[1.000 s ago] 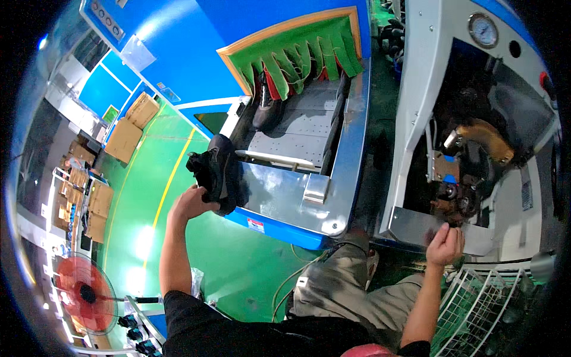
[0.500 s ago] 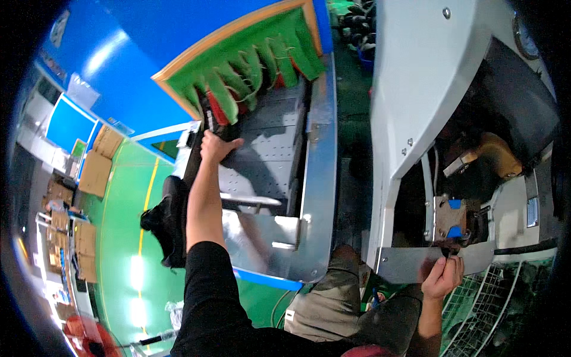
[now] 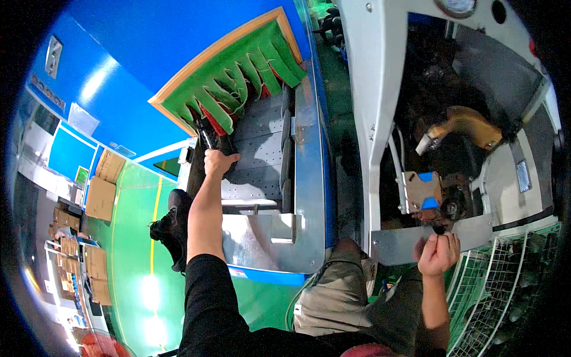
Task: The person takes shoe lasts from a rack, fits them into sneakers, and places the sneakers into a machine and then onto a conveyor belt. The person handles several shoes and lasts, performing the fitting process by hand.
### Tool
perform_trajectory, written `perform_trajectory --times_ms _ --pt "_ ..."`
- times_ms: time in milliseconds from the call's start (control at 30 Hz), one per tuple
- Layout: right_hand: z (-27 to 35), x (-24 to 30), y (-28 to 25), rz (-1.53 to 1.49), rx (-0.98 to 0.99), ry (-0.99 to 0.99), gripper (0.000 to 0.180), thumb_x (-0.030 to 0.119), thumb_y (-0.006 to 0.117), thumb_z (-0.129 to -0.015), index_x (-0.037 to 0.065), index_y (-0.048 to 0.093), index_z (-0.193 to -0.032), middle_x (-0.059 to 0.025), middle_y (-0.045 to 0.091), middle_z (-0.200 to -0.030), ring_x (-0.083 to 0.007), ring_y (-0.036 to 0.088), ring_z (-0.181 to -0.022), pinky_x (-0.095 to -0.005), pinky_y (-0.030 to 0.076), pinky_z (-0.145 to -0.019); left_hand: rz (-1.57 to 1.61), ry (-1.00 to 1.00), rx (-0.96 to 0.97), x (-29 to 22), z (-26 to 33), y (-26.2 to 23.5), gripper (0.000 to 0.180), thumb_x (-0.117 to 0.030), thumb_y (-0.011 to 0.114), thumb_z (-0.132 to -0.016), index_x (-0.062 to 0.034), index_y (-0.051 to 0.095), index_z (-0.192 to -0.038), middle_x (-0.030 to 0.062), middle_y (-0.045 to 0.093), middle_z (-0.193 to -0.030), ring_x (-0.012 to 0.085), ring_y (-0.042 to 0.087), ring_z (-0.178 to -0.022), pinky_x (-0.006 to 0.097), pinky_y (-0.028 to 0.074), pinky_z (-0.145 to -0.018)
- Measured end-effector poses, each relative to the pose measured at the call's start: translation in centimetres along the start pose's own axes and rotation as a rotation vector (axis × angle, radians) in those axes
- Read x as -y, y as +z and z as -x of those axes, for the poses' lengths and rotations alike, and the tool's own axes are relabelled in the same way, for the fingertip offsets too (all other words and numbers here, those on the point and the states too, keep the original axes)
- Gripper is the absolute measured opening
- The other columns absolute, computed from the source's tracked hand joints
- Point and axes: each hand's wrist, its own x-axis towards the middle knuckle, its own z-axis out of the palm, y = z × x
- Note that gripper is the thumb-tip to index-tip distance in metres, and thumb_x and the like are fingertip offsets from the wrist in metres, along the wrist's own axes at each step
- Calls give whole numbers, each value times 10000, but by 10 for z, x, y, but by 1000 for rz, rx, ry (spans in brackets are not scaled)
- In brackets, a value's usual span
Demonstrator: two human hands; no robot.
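Observation:
My left hand (image 3: pixel 219 162) reaches far forward over the grey conveyor belt (image 3: pixel 262 149) and closes on a black shoe (image 3: pixel 208 141) lying just in front of the green flap curtain (image 3: pixel 244 83). Another black shoe (image 3: pixel 171 229) lies at the left edge of the steel table (image 3: pixel 267 241), beside my left forearm. My right hand (image 3: pixel 438 253) is at the lower edge of the white machine (image 3: pixel 372 89), fingers pinched on a small dark piece (image 3: pixel 440 228) by a steel plate (image 3: pixel 395 245).
Inside the machine's opening sit a brass-coloured arm (image 3: pixel 467 122) and a tan block with blue tape (image 3: pixel 421 190). A wire mesh basket (image 3: pixel 505 285) stands at the lower right. Cardboard boxes (image 3: pixel 101 193) are stacked on the green floor (image 3: pixel 134 262) to the left.
My left hand let go of the black shoe at the table's left edge and stretched forward to the shoe by the curtain. My right hand stayed at the machine's lower edge.

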Motion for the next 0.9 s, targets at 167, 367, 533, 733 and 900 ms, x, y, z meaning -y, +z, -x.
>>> perform_trajectory --times_ms 167,367,533,733,900 --pt "-2 4 -2 -23 -32 -19 310 82 575 -918 31 436 -646 -146 415 -619 -357 455 -584 -462 330 -542 -30 264 328 52 -26 -75 956 -636 880 -564 94 660 -1142 221 705 -1131 322 695 -1024 397 537 -883" --pt "1 2 -5 -2 -67 7 283 100 611 -885 60 457 -651 -134 478 -651 -368 494 -610 -478 356 -547 -76 224 639 41 111 -185 878 -651 867 -566 32 737 -1101 184 727 -1110 311 687 -1022 410 498 -918" --pt "4 1 -4 35 -68 12 271 132 624 -895 66 497 -665 -129 522 -672 -364 542 -642 -478 405 -574 -306 170 280 72 261 -156 1159 -667 832 -615 101 383 -1359 273 616 -1244 402 659 -1118 487 547 -920" --pt "7 -1 -1 48 -75 -3 281 155 631 -905 58 513 -670 -123 561 -701 -360 563 -671 -477 428 -597 53 24 -181 95 374 -76 1048 -386 872 -678 71 303 -1429 261 519 -1272 455 565 -1140 516 488 -962" --pt "8 -3 -2 51 -31 -19 312 177 637 -919 65 510 -657 -112 555 -696 -348 559 -682 -479 428 -603 152 204 -175 119 373 -87 916 -377 861 -692 79 411 -1347 281 563 -1233 457 556 -1156 504 472 -986"
